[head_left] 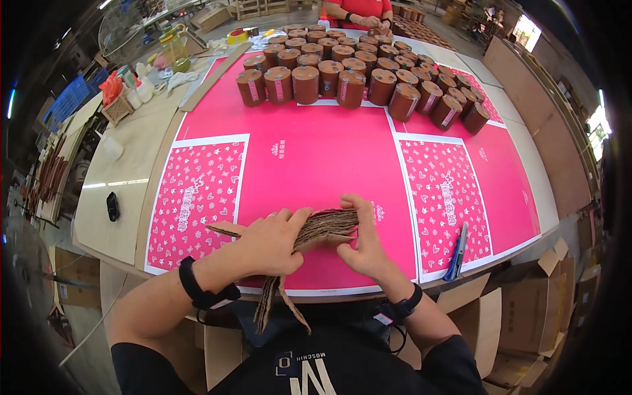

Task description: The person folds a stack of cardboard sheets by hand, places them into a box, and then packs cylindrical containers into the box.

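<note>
Between my hands, over the near middle of the pink sheet (316, 158), is a stack of brown corrugated cardboard strips (328, 225) with its layered edges upward. My left hand (275, 240) is closed around the stack's left part. Loose strip ends (264, 306) stick out past that hand to the left and hang below it near the table's front edge. My right hand (364, 242) grips the stack's right end, fingers on the far side and thumb on the near side. A blue-handled utility knife (455, 255) lies right of my right hand.
Many brown cylindrical containers (305, 83) stand grouped at the far side. Beyond them a person in red (362, 12) works with their hands. A wooden strip (214, 78) and small black object (112, 206) lie left. Open cardboard boxes (530, 309) stand below right.
</note>
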`<state>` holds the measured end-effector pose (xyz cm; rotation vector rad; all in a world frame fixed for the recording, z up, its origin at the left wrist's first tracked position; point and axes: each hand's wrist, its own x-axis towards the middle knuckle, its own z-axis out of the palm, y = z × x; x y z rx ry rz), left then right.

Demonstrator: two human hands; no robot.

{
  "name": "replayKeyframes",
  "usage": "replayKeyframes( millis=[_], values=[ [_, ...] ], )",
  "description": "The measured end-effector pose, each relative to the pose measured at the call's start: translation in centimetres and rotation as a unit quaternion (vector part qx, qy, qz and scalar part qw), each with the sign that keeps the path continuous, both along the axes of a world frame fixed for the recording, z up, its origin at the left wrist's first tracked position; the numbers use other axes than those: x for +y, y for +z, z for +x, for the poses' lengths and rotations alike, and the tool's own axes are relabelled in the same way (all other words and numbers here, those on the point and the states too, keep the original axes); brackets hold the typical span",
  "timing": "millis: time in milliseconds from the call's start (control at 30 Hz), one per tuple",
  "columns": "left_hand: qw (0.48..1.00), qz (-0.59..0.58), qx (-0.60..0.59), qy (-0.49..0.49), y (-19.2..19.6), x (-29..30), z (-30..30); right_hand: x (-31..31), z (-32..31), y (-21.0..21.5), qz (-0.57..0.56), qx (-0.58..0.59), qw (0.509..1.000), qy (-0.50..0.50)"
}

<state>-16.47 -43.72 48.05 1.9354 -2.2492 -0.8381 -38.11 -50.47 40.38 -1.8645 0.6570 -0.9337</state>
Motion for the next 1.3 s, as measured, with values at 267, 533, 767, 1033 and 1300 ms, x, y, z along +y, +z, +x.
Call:
replayKeyframes(
  millis=[267,533,767,1033,1300],
  values=[
    [0.999,0.032,0.008,0.006,0.1,0.2,0.9,0.1,-0.3,1.8,-0.04,0.079,0.996,0.03],
    [0.995,-0.059,-0.078,0.033,-0.6,3.6,3.5,-0.1,-2.7,6.0,-0.103,0.276,0.952,-0.081],
    [0.984,-0.142,-0.104,0.022,-0.8,4.6,2.5,0.3,3.0,7.3,-0.347,0.385,0.855,0.015],
    [0.969,-0.076,0.185,0.147,-4.4,8.0,8.4,-1.4,1.4,6.1,-0.361,0.382,0.85,0.045],
    [0.825,-0.202,0.48,0.218,-9.3,7.3,3.2,-1.5,1.9,7.4,-0.213,0.478,0.847,0.093]
  ],
)
